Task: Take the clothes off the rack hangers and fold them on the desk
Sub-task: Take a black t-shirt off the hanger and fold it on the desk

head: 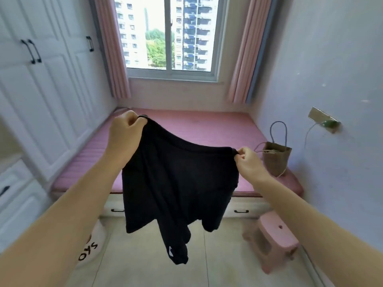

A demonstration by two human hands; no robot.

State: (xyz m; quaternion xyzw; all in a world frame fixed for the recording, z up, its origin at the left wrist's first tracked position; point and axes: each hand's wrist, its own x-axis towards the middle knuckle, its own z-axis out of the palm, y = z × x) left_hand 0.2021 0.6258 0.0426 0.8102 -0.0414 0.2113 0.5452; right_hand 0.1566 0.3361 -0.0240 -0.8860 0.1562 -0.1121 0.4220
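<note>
I hold a black shirt [176, 183] up in the air in front of me, stretched between both hands. My left hand [124, 133] pinches one top corner with curled fingers; my right hand [248, 162] pinches the other corner, a little lower. The shirt hangs free, off any hanger, with one sleeve dangling lowest and showing a small white mark near its cuff. It touches nothing but my hands.

As I judge it, this shirt is already off the rack, so the taking-down step is done for it. Folding has not begun: the cloth hangs loose and creased, with no fold made. I still need to lay it flat somewhere and fold it.

I see no rack, no hangers and no desk here, so I cannot tell how many clothes remain or where the folding surface is. Ahead lies a pink mat [186, 125] under the window [170, 34], with a paper bag [276, 158] on its right end and a pink stool [271, 237] on the floor below. The shirt covers part of the drawers beneath the mat. Whether I see its front or back, I cannot make out.
</note>
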